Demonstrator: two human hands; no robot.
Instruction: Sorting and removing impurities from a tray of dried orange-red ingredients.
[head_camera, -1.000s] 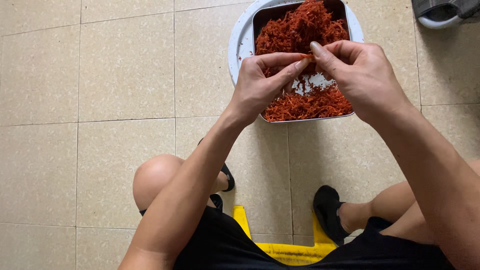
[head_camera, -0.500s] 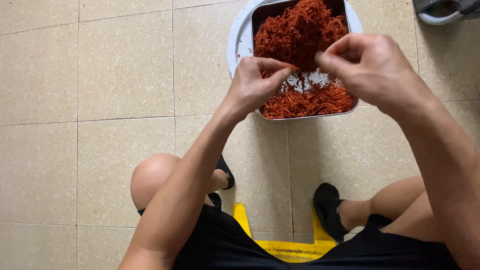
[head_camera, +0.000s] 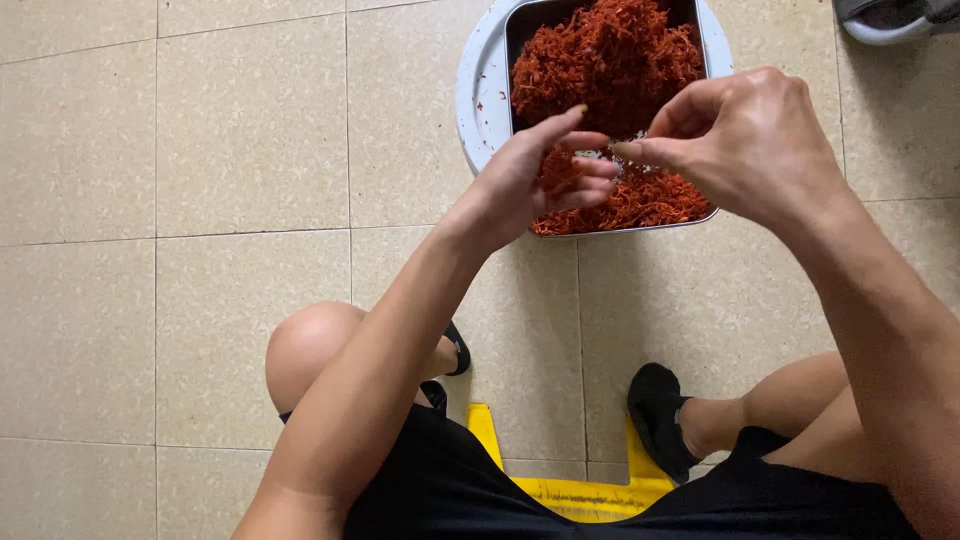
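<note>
Head view shows the red shreds (head_camera: 610, 60) piled in a dark square tray (head_camera: 704, 40) on a round white lid (head_camera: 478, 90) on the tiled floor (head_camera: 200, 200). Your left hand (head_camera: 535, 185) and right hand (head_camera: 750, 140) hang just above the tray, fingertips nearly meeting, fingers curled and pinching a tiny bit. You sit on a yellow stool (head_camera: 590, 490).

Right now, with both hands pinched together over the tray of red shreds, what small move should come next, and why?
Probably drawing the hands slightly apart. The left hand and right hand meet fingertip to fingertip above the metal tray, seemingly pinching something too small to make out over the red shreds.
</note>
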